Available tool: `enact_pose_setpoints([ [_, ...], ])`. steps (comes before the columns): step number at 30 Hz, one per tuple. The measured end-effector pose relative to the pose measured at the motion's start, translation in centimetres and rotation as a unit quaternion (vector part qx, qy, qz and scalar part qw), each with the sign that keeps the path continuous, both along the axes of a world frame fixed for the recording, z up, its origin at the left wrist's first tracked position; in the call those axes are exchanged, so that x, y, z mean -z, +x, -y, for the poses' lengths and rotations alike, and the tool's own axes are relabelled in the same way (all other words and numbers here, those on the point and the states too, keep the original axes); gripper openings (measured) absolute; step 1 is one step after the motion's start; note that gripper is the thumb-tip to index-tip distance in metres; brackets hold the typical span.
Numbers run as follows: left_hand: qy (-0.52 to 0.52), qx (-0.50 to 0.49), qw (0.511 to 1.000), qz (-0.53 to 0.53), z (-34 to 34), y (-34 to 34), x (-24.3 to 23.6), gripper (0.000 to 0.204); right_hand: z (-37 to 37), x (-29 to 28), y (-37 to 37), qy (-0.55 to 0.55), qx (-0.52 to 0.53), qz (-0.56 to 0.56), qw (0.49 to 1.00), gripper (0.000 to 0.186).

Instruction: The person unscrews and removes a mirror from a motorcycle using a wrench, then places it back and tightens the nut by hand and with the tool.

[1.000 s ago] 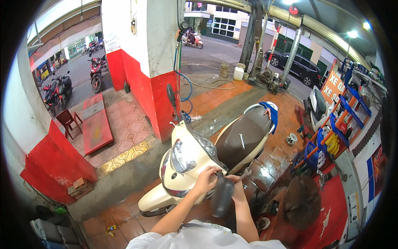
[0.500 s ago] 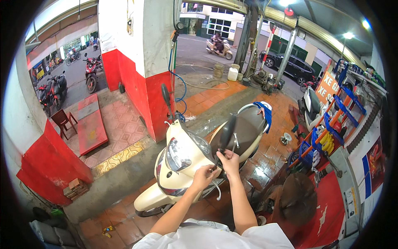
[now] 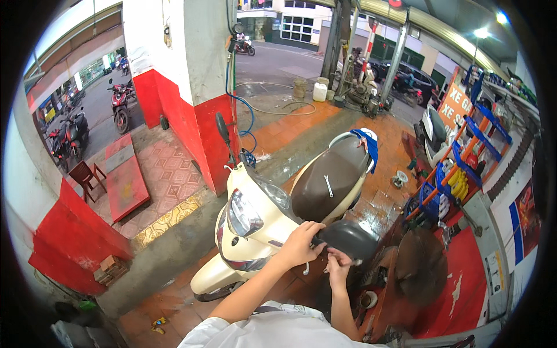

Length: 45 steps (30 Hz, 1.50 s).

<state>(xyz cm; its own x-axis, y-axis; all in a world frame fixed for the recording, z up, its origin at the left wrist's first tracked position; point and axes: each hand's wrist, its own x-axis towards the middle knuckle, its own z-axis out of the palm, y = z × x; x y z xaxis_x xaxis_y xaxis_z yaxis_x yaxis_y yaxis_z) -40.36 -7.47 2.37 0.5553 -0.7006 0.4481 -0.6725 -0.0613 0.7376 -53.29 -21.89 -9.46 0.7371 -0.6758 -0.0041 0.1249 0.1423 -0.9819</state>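
My left hand (image 3: 301, 246) grasps the black mirror (image 3: 351, 239) at its base, beside the cream scooter (image 3: 270, 223); I cannot tell whether my right hand (image 3: 337, 268) grasps anything.

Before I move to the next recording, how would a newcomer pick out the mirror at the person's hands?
Find the cream scooter in mid-picture, then its brown seat. Below and right of the seat's near end, at the person's left hand, is a black, rounded mirror. Unlike the scooter's other mirror, nearly upright before the pillar, this one lies sideways.
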Motion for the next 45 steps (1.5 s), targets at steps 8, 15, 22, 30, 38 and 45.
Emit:
enact_pose_setpoints([
  [8, -0.222, -0.125, 0.966, -0.048, -3.8, 2.3, 6.7, 0.016, 2.6, 1.2, 4.2, -0.235, 0.001, -0.048, 0.971, 0.025],
  [15, -0.188, -0.257, 0.938, -0.135, 0.5, 8.0, 3.6, 0.034, 4.5, 0.9, 8.3, -0.302, -0.013, -0.159, 0.94, 0.027],
  [22, 0.013, -0.233, 0.972, -0.009, 4.4, 7.1, 1.5, 0.045, 4.0, 0.9, 9.3, -0.334, -0.008, -0.189, 0.924, 0.029],
  [30, -0.096, -0.006, 0.993, 0.071, -0.9, 0.1, 2.8, 0.033, 6.3, 2.4, 8.3, -0.32, -0.022, -0.245, 0.915, 0.028],
  [38, -0.117, -0.185, 0.96, -0.174, -4.0, 9.2, 5.1, 0.023, 3.3, -0.7, 8.5, -0.345, -0.011, -0.276, 0.897, 0.031],
  [45, -0.029, -0.114, 0.991, 0.06, 2.5, 6.7, 0.8, 0.032, 3.9, 0.5, 10.0, -0.341, -0.018, -0.309, 0.888, 0.035],
])
